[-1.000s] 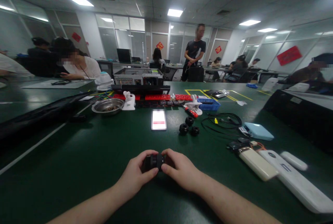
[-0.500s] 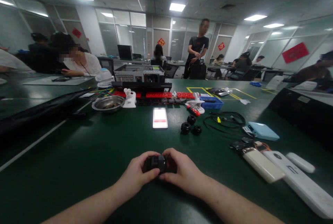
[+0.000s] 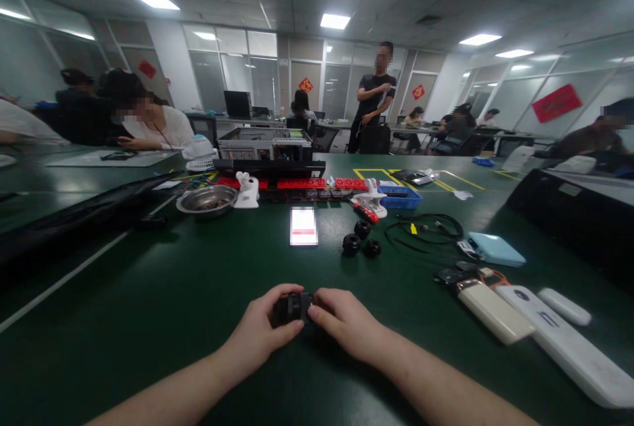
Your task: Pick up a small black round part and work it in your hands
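Between my two hands, low over the front of the green table, is a small black cylindrical fitting [image 3: 294,308] with ribs round it. My left hand [image 3: 270,317] grips its left end, thumb in front and fingers behind. At the fitting's right end, my right hand [image 3: 344,320] pinches with the thumb against the front edge. The far sides of the fingers are hidden. Farther off, three black round ribbed pieces [image 3: 351,244] stand grouped on the table, right of a lit phone [image 3: 303,226].
At the back are a metal bowl [image 3: 207,200], white clamps [image 3: 246,189], a red-handled tool [image 3: 365,211] and a blue tray [image 3: 400,197]. Coiled black cable [image 3: 426,228], a light-blue box [image 3: 495,249], a cream power bank [image 3: 495,312] and a long white device [image 3: 569,347] lie right.
My right thumb has moved up from below onto the fitting's right edge. More of the fitting's ribbed side shows. My left hand keeps its grip.
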{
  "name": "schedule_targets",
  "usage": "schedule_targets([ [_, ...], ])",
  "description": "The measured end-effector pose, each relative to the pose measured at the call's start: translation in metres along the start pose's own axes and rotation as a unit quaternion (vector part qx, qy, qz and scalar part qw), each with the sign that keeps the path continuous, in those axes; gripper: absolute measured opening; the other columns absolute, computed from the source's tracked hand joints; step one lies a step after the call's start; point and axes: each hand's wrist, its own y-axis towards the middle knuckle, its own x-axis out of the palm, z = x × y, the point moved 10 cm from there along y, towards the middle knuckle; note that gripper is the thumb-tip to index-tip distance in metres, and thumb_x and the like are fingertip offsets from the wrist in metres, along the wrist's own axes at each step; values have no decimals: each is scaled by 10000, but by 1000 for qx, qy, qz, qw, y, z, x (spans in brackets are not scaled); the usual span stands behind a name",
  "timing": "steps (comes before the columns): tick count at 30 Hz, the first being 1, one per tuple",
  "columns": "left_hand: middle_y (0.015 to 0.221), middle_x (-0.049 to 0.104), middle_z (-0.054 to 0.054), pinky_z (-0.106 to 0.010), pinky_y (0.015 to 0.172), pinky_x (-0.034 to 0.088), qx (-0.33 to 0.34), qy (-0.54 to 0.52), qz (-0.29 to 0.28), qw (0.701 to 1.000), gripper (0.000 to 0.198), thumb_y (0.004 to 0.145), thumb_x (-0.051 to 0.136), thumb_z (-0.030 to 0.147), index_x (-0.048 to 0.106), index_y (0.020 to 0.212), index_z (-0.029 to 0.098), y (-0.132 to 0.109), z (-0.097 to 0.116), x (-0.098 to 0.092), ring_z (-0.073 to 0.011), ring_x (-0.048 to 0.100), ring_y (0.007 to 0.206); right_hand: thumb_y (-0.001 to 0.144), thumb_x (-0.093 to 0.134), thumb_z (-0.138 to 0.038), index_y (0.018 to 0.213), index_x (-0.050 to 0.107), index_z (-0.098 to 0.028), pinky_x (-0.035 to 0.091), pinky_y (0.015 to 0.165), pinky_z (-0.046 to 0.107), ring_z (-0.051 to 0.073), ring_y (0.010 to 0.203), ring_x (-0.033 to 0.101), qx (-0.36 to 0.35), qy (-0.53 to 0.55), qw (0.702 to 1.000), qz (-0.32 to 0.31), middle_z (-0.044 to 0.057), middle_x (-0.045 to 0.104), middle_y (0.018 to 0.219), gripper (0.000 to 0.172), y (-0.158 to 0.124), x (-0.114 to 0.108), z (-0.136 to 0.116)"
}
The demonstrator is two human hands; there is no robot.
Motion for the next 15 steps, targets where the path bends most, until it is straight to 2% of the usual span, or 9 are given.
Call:
schedule_targets([
  [3,983,590,-53,-313,753,465,-12,-44,-22,999,371,665,602,242,506,1018,178,2,-5,3,-218,572,894,753,535,-347,803,518,-172,304,501,200,100,584,443,5,30,999,11,-22,506,668,184,-1,-2,0],
  [9,943,608,-38,-316,781,447,-9,-43,-21,999,340,661,602,255,522,984,185,4,-5,0,-219,558,918,654,646,-344,933,501,-199,327,530,207,119,638,470,10,44,999,15,-12,535,751,346,-3,-2,1],
  [13,997,579,-46,-319,777,454,-24,-43,-25,998,360,670,603,238,511,1015,192,3,-8,1,-220,550,936,781,484,-401,886,518,-182,324,529,212,115,623,463,4,30,1000,1,-3,531,720,245,-2,0,3],
  [15,996,570,-46,-323,777,454,-29,-42,-26,998,370,664,610,219,507,1019,192,3,-9,2,-218,552,926,836,377,-407,780,528,-164,319,518,210,106,594,456,3,30,999,-14,-5,516,671,292,-1,3,5],
])
